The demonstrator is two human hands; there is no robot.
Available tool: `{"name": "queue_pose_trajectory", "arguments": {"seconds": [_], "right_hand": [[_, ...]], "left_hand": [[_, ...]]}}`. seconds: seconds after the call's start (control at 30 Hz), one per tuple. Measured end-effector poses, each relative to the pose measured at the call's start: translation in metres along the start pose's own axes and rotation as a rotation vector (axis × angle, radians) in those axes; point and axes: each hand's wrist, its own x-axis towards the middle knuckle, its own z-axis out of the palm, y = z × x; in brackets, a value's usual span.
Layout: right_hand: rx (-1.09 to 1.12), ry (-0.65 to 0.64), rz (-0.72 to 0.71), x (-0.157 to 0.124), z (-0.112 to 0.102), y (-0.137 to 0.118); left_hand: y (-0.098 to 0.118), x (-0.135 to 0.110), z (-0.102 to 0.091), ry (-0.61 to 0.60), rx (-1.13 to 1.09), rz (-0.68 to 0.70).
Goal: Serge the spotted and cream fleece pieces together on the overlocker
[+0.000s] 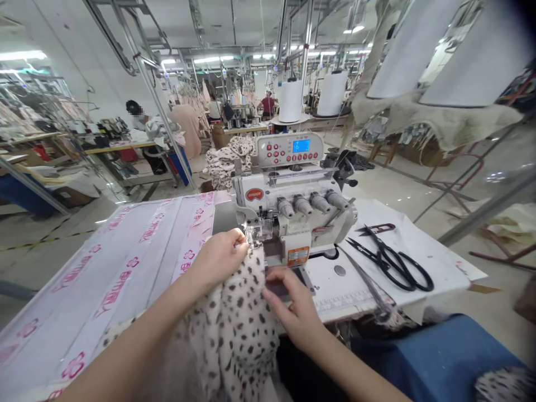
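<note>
The person sat at an overlock sewing machine (288, 206) with both bare hands at its front. The left hand (218, 259) lay just beside the presser foot (253, 233), its fingers (237, 239) bunched and clenched down on the edge of a spotted cream fabric (234, 329), pinching it close to the needle area. The right hand (293, 307) was nearer the person, just in front of the machine. Its fingers (285, 282) were loosely spread over the fabric's edge and a dark patch beside it, and whether they were actually grasping the cloth could not be told.

The fabric ran from the presser foot down over the desk's front edge and into the person's lap, hanging in soft folds between the two forearms. The desk (104, 290) to the left of the machine was covered with a white sheet printed in pink. To the right, on a white paper sheet (422, 240), lay a pair of black-handled tailor's scissors (391, 262), with small thread snips (377, 228) just above them.

Behind the machine sat a heap of the same spotted fabric (228, 159), and two white thread cones (291, 100) stood farther back. A blue cloth (435, 357) lay at the lower right. Across the aisle on the left, a seated co-worker (148, 125) was at another desk among hanging garments.
</note>
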Motion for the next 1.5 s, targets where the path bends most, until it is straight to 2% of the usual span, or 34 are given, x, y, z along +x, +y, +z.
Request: {"name": "queue_pose_trajectory", "arguments": {"seconds": [0.1,0.13,0.3,0.37,0.47,0.57,0.63,0.8,1.07,1.27,1.37,1.5], "right_hand": [[0.209,-0.151,0.152,-0.017,0.008,0.000],[0.251,-0.160,0.180,-0.020,0.010,0.000],[0.415,-0.011,0.363,-0.023,0.017,0.004],[0.356,-0.033,0.324,-0.023,0.020,0.005],[0.261,-0.143,0.198,-0.024,0.021,0.003],[0.360,-0.280,0.229,-0.026,0.013,-0.004],[0.394,-0.316,0.278,-0.026,0.001,-0.011],[0.394,-0.309,0.368,-0.032,-0.022,-0.022],[0.412,-0.314,0.447,-0.040,-0.012,-0.011],[0.407,-0.276,0.465,-0.038,-0.017,-0.014],[0.524,-0.291,0.483,-0.046,-0.017,-0.019],[0.666,-0.301,0.528,-0.057,-0.013,-0.022]], "left_hand": [[0.000,0.000,0.000,-0.006,-0.004,0.015],[0.000,0.000,0.000,-0.011,-0.005,0.017],[0.000,-0.001,-0.001,-0.028,-0.018,0.016],[0.001,-0.001,-0.002,-0.030,-0.018,0.019],[0.001,0.001,-0.005,-0.037,-0.016,0.016],[0.001,-0.001,-0.008,-0.092,-0.061,0.026],[0.001,-0.007,-0.009,-0.098,-0.065,0.042],[0.007,-0.022,-0.005,0.012,0.012,0.022],[0.004,-0.016,0.001,0.033,0.026,-0.016],[0.000,-0.003,0.002,0.039,0.023,-0.006],[-0.003,-0.001,0.000,0.031,0.026,0.005],[-0.008,0.005,0.002,0.049,0.144,-0.020]]}}
